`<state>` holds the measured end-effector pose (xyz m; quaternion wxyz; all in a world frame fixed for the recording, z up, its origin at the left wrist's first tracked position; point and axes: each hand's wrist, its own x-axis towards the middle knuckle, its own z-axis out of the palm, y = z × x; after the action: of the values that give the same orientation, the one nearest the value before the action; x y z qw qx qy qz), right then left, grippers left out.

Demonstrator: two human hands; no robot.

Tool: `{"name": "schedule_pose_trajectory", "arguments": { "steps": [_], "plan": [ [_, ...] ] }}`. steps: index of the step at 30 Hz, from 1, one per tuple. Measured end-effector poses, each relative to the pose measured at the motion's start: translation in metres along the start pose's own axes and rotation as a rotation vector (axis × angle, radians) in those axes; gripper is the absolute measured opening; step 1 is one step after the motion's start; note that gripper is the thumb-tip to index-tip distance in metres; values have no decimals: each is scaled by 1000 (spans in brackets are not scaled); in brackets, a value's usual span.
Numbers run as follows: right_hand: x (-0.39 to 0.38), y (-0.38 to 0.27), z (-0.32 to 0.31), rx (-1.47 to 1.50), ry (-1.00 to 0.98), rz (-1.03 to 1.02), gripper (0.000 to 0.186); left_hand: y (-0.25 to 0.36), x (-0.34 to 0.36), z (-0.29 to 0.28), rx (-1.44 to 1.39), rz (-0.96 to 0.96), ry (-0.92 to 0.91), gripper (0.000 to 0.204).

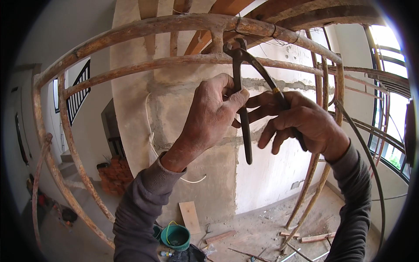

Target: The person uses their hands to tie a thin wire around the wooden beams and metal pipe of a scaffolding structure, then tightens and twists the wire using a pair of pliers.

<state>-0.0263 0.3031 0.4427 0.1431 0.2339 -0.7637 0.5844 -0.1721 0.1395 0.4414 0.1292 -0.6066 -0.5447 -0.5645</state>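
Observation:
Raised in front of me is a pair of dark metal end-cutting pincers, handles parted and jaws upward. The jaws stand in front of the rusty scaffold frame, beside its short upright; whether they touch it I cannot tell. My left hand pinches one handle between thumb and fingers, and that handle's end hangs below. Round the other handle curls my right hand, some fingers reaching toward the left hand. Thin dark tie wire is looped on the frame's top tube, right of the jaws.
Scaffold legs rise on the right, with a dark cable hanging alongside. Behind stands a partly plastered wall. Below lie a green bucket, a board, timber strips and rubble. Red bricks are stacked left.

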Motion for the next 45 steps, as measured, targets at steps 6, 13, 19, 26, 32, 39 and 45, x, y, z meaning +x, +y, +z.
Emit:
{"name": "schedule_pose_trajectory", "arguments": {
  "steps": [6, 13, 19, 26, 32, 39, 45],
  "plan": [
    [-8, -41, 2, -553, 285, -6, 31, 4, 3, -7, -183, 13, -44, 25],
    [-23, -58, 6, -781, 520, -45, 39, -5, 11, 10, -336, 55, -166, 30],
    [-50, -67, -28, -1116, 770, -101, 42, -14, 12, -2, -275, 45, -97, 35],
    [-62, -90, -90, -1449, 848, -319, 39, -13, 27, 6, -297, 151, -33, 38],
    [-26, -102, -90, -1547, 843, -189, 30, -15, 35, 22, -347, 94, -80, 50],
    [18, -98, -98, -1719, 706, -240, 29, -31, 47, 48, -375, -3, -146, 57],
    [37, -85, -77, -1655, 659, -350, 34, -48, 55, 63, -372, -33, -128, 58]
  ]
}}
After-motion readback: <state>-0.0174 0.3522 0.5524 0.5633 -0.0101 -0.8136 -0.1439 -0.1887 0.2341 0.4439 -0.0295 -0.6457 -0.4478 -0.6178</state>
